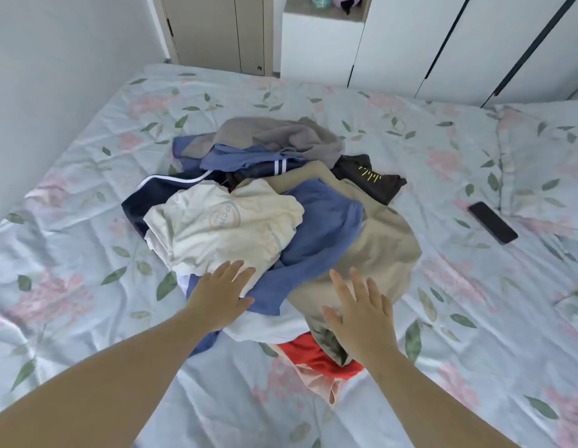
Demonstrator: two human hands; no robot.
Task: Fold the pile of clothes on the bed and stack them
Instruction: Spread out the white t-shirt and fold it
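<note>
head view: the pile of clothes [281, 205] lies unfolded in the middle of the bed [87, 221], on a pale floral sheet. at the pile's near edge, the left hand [221, 299] and right hand [362, 315] reach in with fingers straight and spread, gripping nothing. right of the pile lie a black phone [493, 223] and a pillow [546, 156]. beyond the pile stand a beige door [213, 30] and a white wardrobe [443, 43].

You have one view, from the camera on your head, facing forward and steeply down onto the pile of clothes [271, 215], which fills the middle of the frame, close to you. Your left hand [223, 295] and right hand [362, 315] show low in the frame, at the pile's near side. Beyond the pile the wide lens takes in the bed [87, 240] to its far edge and the wardrobe doors [410, 43] behind.
</note>
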